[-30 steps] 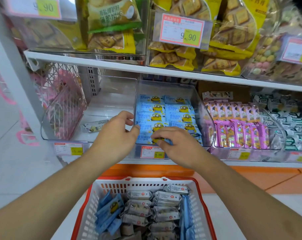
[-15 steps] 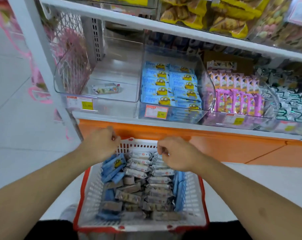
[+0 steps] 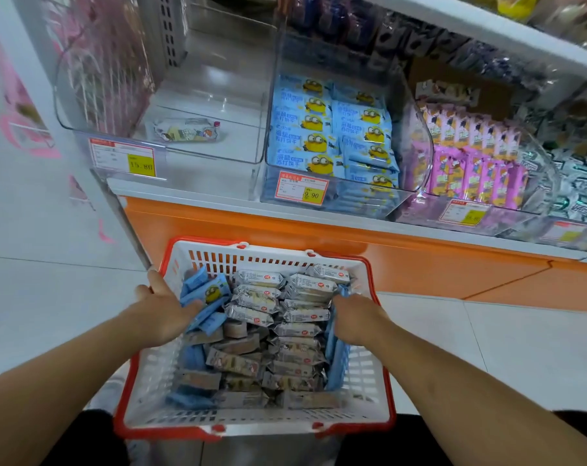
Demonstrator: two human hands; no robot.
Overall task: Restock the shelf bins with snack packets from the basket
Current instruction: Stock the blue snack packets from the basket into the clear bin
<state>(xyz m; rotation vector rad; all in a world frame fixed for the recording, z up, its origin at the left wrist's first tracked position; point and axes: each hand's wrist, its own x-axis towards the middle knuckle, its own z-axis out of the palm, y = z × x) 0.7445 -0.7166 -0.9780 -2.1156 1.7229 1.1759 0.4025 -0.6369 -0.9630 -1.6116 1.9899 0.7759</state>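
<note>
Both hands down in the basket among the snack packets

The left hand (image 3: 164,311) reaches into blue packets (image 3: 206,297) at the basket's (image 3: 251,422) left wall, the right hand (image 3: 356,317) into blue packets on the right; I cannot tell whether either grips. Silver packets (image 3: 285,307) fill the middle. Above, the shelf's blue-packet bin (image 3: 332,136) is stocked; the bin left of it (image 3: 198,129) holds one packet.

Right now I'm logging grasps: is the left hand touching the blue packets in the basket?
Touching. The head view shows the left hand inside the basket, its fingers reaching in among the blue packets at the left side, with no gap visible.
</note>
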